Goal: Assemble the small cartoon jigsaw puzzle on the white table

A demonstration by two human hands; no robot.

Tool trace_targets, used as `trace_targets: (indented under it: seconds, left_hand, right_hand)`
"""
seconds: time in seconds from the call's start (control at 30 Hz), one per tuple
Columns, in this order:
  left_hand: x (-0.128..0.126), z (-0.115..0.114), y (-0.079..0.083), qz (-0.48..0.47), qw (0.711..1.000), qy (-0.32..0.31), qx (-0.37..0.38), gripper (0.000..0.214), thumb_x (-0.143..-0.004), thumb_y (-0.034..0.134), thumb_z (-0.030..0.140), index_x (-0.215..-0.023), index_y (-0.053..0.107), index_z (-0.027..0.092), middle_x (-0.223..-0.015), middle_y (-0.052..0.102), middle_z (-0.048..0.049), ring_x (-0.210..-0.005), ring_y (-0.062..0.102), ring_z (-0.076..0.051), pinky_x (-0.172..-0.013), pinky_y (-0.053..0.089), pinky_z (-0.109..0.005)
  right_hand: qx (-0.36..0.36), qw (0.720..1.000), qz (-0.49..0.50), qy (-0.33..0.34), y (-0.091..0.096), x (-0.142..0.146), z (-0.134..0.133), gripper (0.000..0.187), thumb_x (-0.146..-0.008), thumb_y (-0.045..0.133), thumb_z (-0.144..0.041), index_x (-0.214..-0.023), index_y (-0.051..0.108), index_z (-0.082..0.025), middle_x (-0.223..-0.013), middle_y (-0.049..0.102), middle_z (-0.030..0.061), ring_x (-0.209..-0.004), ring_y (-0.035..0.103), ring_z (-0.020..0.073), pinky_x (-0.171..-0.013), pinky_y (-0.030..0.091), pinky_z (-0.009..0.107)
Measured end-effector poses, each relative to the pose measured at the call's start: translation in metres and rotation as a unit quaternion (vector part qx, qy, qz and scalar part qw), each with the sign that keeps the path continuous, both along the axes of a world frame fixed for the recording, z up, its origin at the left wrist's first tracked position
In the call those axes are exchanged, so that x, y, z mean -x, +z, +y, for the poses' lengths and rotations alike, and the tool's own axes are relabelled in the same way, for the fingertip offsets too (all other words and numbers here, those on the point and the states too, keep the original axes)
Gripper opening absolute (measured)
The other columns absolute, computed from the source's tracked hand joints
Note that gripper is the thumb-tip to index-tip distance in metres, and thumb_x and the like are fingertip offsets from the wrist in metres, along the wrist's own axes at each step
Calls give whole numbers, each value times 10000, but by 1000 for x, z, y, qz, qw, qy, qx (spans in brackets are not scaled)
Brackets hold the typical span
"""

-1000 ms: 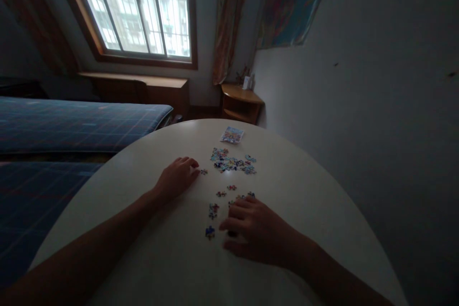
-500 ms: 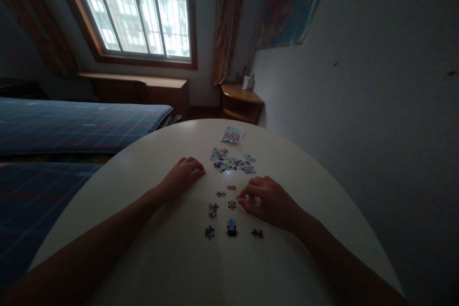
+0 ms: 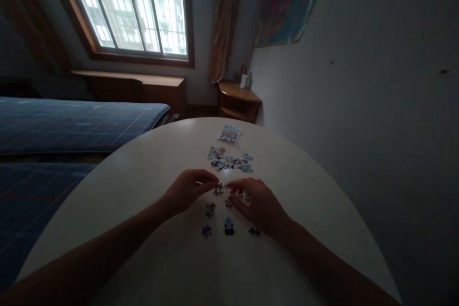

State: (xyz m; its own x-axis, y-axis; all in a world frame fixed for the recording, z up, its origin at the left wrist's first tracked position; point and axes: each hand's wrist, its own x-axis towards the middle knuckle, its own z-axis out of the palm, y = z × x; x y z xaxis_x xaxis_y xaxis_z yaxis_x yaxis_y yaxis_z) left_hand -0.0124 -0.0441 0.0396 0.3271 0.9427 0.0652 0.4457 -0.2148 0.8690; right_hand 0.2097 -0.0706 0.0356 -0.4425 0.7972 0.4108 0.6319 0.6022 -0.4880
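Observation:
My left hand (image 3: 191, 190) comes in from the left, thumb and index finger pinched at a small jigsaw piece (image 3: 218, 190) on the table. That piece is partly hidden by the fingertips, and I cannot tell whether it is one piece or two together. Opposite it, my right hand (image 3: 260, 203) is curled with thumb and index finger apart. Its index fingertip meets a reddish jigsaw piece (image 3: 228, 187); its thumb is beside another piece (image 3: 228, 202). Some pieces show under its curled fingers. Nearer me lie a joined-looking piece (image 3: 210, 209), a blue piece (image 3: 207, 231), a blue-and-black piece (image 3: 229, 226) and a dark piece (image 3: 254, 232).
Beyond my hands lies a loose heap of jigsaw pieces (image 3: 229, 162). A small picture packet (image 3: 230, 133) rests near the far edge of the round white table (image 3: 287, 162). A bed with a plaid cover (image 3: 79, 126) is on the left, a wall (image 3: 340, 119) on the right.
My left hand has moved right and nearer, bringing its piece in among the laid-out pieces. My right hand's fingertips have shifted slightly left and forward, toward the left hand. The camera view shifted a little.

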Motion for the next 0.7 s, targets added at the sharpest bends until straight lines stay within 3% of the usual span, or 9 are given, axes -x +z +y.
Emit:
trace_targets:
  seconds: [0.1,0.23,0.4,0.7]
  left_hand:
    - [-10,-14,6,-37,999,-13,24,205,-805,639,349,-860,734,175,-845,759,-46,-787,691,-182,-751,529,-291]
    - [-16,-25,8,-81,996,-7,46,211,-786,664,364,-826,724,166,-807,749,-44,-754,682,-174,-713,522,-281]
    - [-17,-27,10,-102,994,24,38,237,-774,676,385,-813,688,151,-774,720,-38,-703,649,-156,-662,503,-269]
    - [-17,-26,11,-128,990,17,65,240,-792,624,383,-863,674,159,-794,722,-39,-729,643,-157,-685,490,-277]
  right_hand:
    - [0,1000,23,17,0,5,-5,361,-819,715,-204,-1160,611,-258,-956,730,4,-838,661,174,-837,460,364]
    - [-34,998,47,23,1,5,-9,260,-839,705,-223,-1089,648,-264,-905,733,-8,-811,662,163,-804,466,339]
    - [-60,997,49,24,3,3,-10,274,-799,742,-241,-1061,665,-257,-919,742,5,-825,667,185,-801,456,356]
    - [-108,992,57,20,5,1,-6,211,-808,736,-254,-1013,686,-252,-879,749,-8,-782,673,175,-795,440,354]
